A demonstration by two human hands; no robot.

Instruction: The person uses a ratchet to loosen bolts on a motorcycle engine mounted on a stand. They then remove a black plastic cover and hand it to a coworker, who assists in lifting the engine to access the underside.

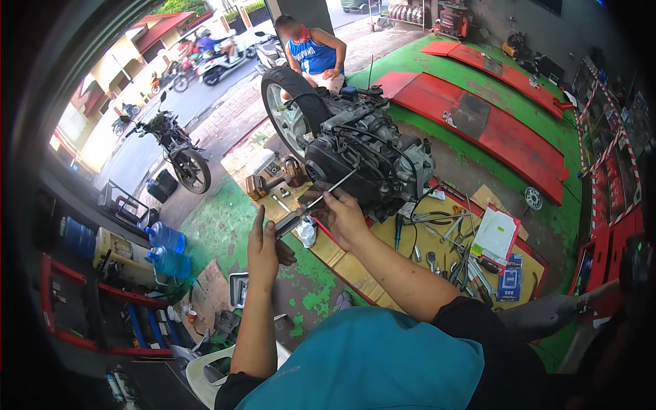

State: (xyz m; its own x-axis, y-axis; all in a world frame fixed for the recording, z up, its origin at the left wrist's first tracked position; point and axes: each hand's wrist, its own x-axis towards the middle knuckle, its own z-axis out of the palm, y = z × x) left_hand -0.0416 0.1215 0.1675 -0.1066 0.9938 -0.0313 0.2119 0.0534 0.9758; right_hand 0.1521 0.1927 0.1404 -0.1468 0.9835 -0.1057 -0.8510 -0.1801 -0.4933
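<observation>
My left hand [263, 246] is closed around a dark grey oblong piece [288, 224], its thumb pointing up; the exact kind of the piece is unclear. Close by on the right, my right hand [343, 217] pinches a long thin metal rod [333, 189], which slants up toward the engine. Its end near my left hand is hard to make out. Just beyond both hands stands a black scooter engine [372, 147] with a wheel and tire [298, 96] attached. A cordless impact driver [294, 172] lies left of the engine.
Pliers [430, 217], a ratchet [431, 260] and several other tools lie on the cardboard-covered work surface [383, 263]. A person in a blue jersey [316, 55] sits behind the wheel. Red lift ramps [471, 123] lie at the far right; blue water jugs [167, 260] stand left.
</observation>
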